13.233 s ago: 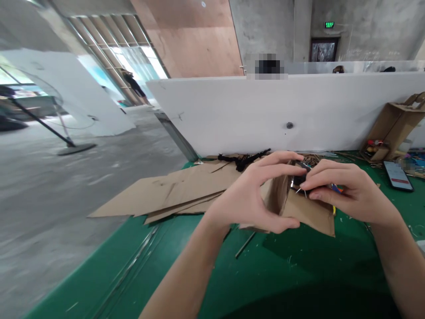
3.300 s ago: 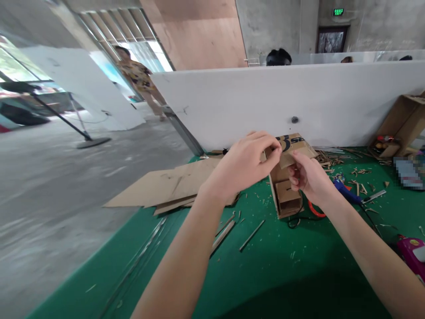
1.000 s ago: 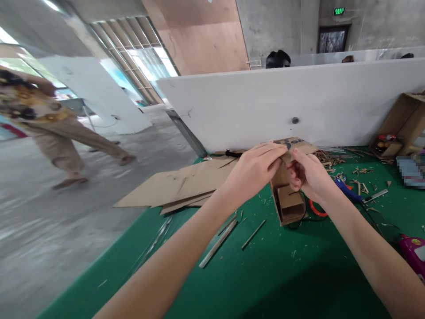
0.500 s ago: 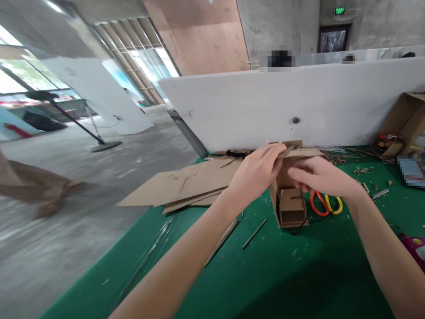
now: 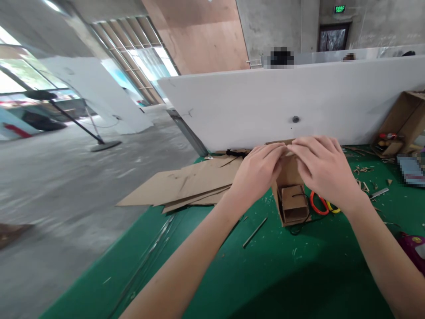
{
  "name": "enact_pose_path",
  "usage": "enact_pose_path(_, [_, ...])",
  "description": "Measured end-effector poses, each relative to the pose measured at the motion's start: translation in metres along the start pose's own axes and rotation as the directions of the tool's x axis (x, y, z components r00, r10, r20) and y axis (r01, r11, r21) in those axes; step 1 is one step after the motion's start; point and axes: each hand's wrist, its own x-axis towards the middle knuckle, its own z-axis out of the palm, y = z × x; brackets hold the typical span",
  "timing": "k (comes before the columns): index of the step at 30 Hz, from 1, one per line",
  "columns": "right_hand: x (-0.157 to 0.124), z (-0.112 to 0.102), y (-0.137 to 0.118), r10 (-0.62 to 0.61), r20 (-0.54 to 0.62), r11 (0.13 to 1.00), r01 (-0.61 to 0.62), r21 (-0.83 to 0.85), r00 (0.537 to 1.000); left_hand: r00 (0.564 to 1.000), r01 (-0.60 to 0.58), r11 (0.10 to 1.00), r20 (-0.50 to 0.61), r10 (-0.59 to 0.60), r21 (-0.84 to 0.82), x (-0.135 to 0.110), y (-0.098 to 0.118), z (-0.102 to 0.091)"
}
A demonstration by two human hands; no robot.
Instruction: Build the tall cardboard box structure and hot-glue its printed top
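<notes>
A cardboard piece [image 5: 288, 173] stands upright on the green table, with a small open cardboard box [image 5: 294, 198] at its foot. My left hand [image 5: 260, 166] grips its top edge from the left, fingers bent over it. From the right, my right hand [image 5: 320, 163] closes on the same edge, fingertips close to the left ones. Both hands hide much of the top, so the exact pinch is unclear. A black cord [image 5: 296, 231] trails round the small box. Beside it lie scissors with red and yellow handles [image 5: 321, 213], partly behind my right hand.
Flat cardboard sheets [image 5: 186, 181] lie left of my hands on the green table [image 5: 265, 279]. A white board [image 5: 239, 106] rises behind. At right are a larger cardboard box [image 5: 403, 113], a metal strip [image 5: 379, 193], scraps and a purple object [image 5: 413, 246]. A thin strip [image 5: 255, 232] lies in front.
My right hand has risen from beside the cardboard's inner side to its top edge, meeting my left hand. A person's leg at far left has mostly moved out of view.
</notes>
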Motion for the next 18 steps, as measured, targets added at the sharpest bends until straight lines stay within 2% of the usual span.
enact_pose_path(3, [-0.002,0.006,0.003,-0.036,0.049,0.999,0.036,0.014,0.998,0.999,-0.030,0.999,-0.013,0.031,0.036,0.002,0.003,0.001])
enact_pose_path(9, [-0.004,0.022,0.007,-0.011,-0.027,0.999,0.012,0.043,1.000,0.992,-0.082,0.991,-0.082,0.091,0.106,0.003,0.004,0.002])
enact_pose_path(18, [-0.008,0.032,0.010,-0.033,-0.142,0.998,0.040,0.048,0.989,1.000,-0.020,0.996,-0.019,0.022,0.088,0.005,0.004,-0.006])
